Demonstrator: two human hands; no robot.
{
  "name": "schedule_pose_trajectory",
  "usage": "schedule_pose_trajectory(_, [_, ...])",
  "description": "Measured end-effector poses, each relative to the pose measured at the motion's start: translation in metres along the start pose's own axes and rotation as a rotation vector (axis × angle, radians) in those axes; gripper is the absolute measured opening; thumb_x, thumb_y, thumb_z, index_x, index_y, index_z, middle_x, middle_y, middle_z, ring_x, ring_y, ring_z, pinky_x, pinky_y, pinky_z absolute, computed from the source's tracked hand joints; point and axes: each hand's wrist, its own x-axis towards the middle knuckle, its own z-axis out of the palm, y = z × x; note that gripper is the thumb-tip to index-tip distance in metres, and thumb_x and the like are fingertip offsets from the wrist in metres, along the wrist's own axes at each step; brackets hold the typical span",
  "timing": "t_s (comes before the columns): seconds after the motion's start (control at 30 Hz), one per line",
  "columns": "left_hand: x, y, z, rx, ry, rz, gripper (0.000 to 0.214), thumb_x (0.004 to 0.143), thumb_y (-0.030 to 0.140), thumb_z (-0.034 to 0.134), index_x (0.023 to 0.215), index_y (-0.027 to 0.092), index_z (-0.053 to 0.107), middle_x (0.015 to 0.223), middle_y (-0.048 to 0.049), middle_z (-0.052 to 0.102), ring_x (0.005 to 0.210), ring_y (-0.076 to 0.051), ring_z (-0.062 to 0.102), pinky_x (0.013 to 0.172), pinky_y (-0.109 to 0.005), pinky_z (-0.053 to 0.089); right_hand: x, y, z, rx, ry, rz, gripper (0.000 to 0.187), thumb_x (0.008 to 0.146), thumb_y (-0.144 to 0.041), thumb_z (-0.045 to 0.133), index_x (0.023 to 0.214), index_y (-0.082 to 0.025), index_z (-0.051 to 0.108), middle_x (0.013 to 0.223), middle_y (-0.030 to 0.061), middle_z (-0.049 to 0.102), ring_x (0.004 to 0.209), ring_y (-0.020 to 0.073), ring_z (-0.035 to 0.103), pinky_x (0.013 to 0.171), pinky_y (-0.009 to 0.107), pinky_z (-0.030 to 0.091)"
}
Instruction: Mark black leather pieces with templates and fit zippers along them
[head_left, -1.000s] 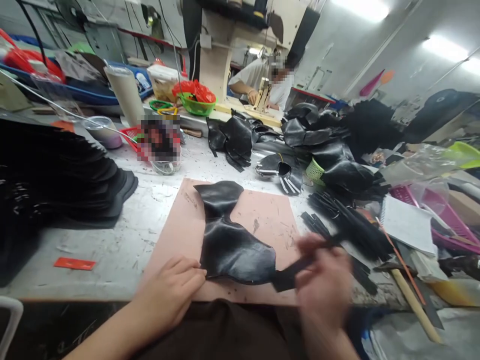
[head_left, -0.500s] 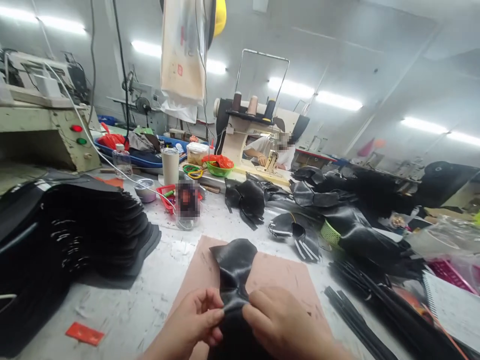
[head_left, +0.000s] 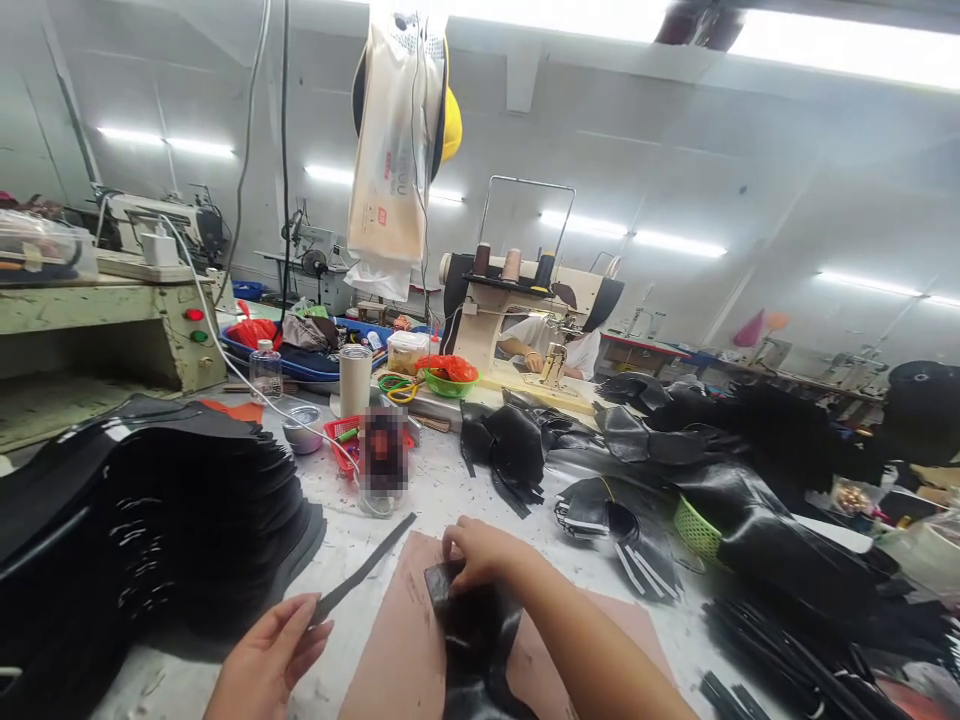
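My left hand (head_left: 276,650), left of the pink board, pinches one end of a thin dark grey strip (head_left: 369,564). The strip's other end points up and to the right, in the air or just over the table; I cannot tell which. A glossy black leather piece (head_left: 477,632) lies on the pink board (head_left: 400,625) and runs off the bottom of the view. My right hand (head_left: 480,552) reaches across to its far end, with thumb and fingers closed on the edge there. My right forearm covers part of the board.
A tall stack of black cut pieces (head_left: 217,500) stands at left. Beyond the board are a red basket (head_left: 343,447), a cream tumbler (head_left: 355,380) and a sewing machine (head_left: 484,310), with a person behind it. Black leather pieces (head_left: 514,440) and strips (head_left: 780,640) lie at right.
My left hand has left the leather and moved left, now with a strip in it. My right hand has moved to the leather's far end. The leather lies differently, and the view has shifted.
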Motion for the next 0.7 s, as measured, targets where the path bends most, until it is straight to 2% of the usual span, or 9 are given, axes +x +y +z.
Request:
schedule_pose_trajectory(0.07, [-0.001,0.003,0.006,-0.009,-0.016,0.003,0.017,0.069,-0.002,0.059,0.066,0.014,0.064,0.067,0.0026,0.064,0.056,-0.009,0.063,0.052,-0.012,0.053,0.000,0.000,-0.003,-0.063,-0.043,0.036,0.051,0.050,-0.036,0.075,0.097,-0.021,0.060,0.097,0.0076,0.059,0.085,0.0250,0.058,0.063,0.030,0.044])
schedule_pose_trajectory(0.13, [-0.001,0.006,0.015,-0.004,-0.062,-0.003,0.018,0.070,-0.003,0.058,0.069,0.013,0.065,0.068,0.0015,0.065,0.060,-0.008,0.064,0.056,-0.011,0.053,-0.005,-0.003,-0.008,-0.122,-0.061,0.064,0.047,0.051,-0.032,0.076,0.094,-0.017,0.062,0.094,0.0102,0.060,0.081,0.0261,0.059,0.060,0.030,0.043])
schedule_pose_trajectory(0.23, [-0.001,0.011,0.031,0.019,-0.154,-0.012,0.019,0.069,-0.005,0.058,0.072,0.012,0.066,0.067,-0.0016,0.067,0.064,-0.009,0.064,0.061,-0.011,0.053,-0.025,-0.014,-0.019,-0.188,-0.037,0.053,0.024,0.065,-0.024,0.069,0.086,-0.014,0.064,0.091,0.0122,0.062,0.080,0.0256,0.060,0.062,0.031,0.042])
schedule_pose_trajectory(0.33, [-0.004,0.012,0.050,0.069,-0.257,-0.003,0.015,0.067,-0.002,0.061,0.072,0.012,0.066,0.066,-0.0028,0.067,0.063,-0.010,0.064,0.062,-0.014,0.052,-0.057,-0.031,-0.033,-0.213,0.051,0.010,0.012,0.078,-0.017,0.053,0.085,-0.016,0.063,0.087,0.0092,0.064,0.081,0.0221,0.059,0.068,0.030,0.039])
schedule_pose_trajectory(0.5, [-0.025,0.006,0.076,0.175,-0.498,0.004,0.012,0.061,0.010,0.070,0.073,0.013,0.067,0.071,-0.0029,0.068,0.064,-0.012,0.064,0.061,-0.018,0.051,-0.114,-0.063,-0.054,-0.069,0.293,-0.125,0.014,0.081,-0.013,0.047,0.076,-0.019,0.058,0.069,0.0003,0.065,0.066,0.0144,0.058,0.067,0.027,0.035])
schedule_pose_trajectory(0.63, [-0.050,0.001,0.082,0.224,-0.689,-0.005,0.014,0.058,0.019,0.073,0.071,0.015,0.068,0.068,-0.0022,0.069,0.066,-0.013,0.063,0.065,-0.022,0.050,-0.140,-0.074,-0.052,0.053,0.375,-0.155,0.009,0.083,-0.018,0.048,0.080,-0.019,0.057,0.073,0.0003,0.065,0.067,0.0137,0.057,0.069,0.027,0.034])
schedule_pose_trajectory(0.7, [-0.061,0.001,0.080,0.259,-0.735,-0.026,0.015,0.058,0.021,0.072,0.072,0.016,0.069,0.070,-0.0030,0.069,0.069,-0.015,0.063,0.068,-0.024,0.049,-0.147,-0.074,-0.047,0.128,0.410,-0.135,0.010,0.084,-0.020,0.049,0.077,-0.018,0.056,0.071,-0.0005,0.064,0.063,0.0121,0.055,0.068,0.026,0.034])
